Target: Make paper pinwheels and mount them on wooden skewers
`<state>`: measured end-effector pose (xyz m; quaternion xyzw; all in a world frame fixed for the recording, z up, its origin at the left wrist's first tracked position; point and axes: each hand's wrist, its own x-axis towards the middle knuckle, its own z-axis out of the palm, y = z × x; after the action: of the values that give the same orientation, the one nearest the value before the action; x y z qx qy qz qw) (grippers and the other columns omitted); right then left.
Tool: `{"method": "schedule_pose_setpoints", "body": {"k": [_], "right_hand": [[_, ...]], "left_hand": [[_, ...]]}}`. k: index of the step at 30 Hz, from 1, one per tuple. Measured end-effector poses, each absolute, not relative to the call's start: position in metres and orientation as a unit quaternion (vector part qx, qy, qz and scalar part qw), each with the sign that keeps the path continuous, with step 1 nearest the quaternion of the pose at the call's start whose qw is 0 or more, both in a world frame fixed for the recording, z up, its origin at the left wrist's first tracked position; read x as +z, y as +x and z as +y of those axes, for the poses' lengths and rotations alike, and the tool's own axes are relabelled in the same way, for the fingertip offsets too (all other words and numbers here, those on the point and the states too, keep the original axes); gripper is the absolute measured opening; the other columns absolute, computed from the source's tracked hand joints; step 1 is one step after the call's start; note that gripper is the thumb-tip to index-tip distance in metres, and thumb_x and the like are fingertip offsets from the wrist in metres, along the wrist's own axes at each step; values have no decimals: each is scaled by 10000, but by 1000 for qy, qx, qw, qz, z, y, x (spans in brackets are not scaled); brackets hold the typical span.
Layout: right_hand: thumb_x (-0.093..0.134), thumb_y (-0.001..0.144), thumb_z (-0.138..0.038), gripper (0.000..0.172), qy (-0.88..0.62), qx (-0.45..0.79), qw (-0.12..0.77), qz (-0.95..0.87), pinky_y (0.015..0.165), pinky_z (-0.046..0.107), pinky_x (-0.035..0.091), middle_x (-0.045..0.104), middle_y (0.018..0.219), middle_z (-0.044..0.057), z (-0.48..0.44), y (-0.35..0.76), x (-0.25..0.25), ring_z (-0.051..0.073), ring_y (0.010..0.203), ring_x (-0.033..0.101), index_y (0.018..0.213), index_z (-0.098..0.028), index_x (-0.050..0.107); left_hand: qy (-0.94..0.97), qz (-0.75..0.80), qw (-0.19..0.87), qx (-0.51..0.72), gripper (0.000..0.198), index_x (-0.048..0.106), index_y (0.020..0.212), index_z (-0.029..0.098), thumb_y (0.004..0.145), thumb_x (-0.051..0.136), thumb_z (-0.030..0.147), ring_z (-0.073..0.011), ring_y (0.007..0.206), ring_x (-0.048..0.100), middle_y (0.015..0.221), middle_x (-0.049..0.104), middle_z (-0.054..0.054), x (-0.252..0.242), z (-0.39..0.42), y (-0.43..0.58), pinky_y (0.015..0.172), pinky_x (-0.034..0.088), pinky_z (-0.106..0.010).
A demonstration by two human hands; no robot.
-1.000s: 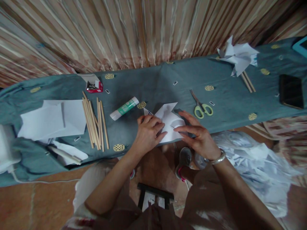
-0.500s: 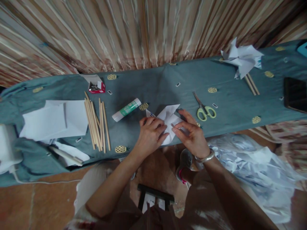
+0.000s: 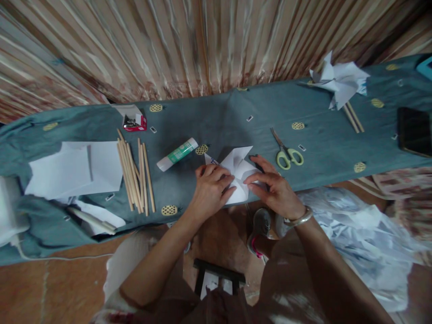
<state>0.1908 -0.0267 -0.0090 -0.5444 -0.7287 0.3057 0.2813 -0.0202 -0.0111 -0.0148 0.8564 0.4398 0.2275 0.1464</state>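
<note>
Left fingers [image 3: 223, 182] and right fingers [image 3: 263, 178] pinch the partly folded paper [image 3: 238, 167]; shapes [image 3: 341, 82] already folded lie toward two o'clock, loose sticks [image 3: 133, 180] toward nine.

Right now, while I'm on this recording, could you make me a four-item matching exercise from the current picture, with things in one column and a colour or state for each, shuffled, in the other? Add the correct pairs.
Things
1. Glue stick
2. Folded paper
3. Scissors
4. Small box

Colours and states
A. Grey metal and pale green
B. Red, lying open
C. White with a green label
D. Touched by both the left hand and the right hand

Right pairs: 1-C, 2-D, 3-A, 4-B
</note>
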Motion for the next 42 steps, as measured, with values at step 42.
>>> {"method": "schedule_pose_setpoints", "body": {"k": [42], "right_hand": [[626,828,-327,148,-596,198,353,-693,1122,552,314,535,1374,80,-25,161,-15,314,1383,356,765,-210,692]], "left_hand": [[858,435,154,225,213,692,1006,234,875,579,358,-247,1040,517,1030,685,-40,-14,-10,-21,933,284,-468]]}}
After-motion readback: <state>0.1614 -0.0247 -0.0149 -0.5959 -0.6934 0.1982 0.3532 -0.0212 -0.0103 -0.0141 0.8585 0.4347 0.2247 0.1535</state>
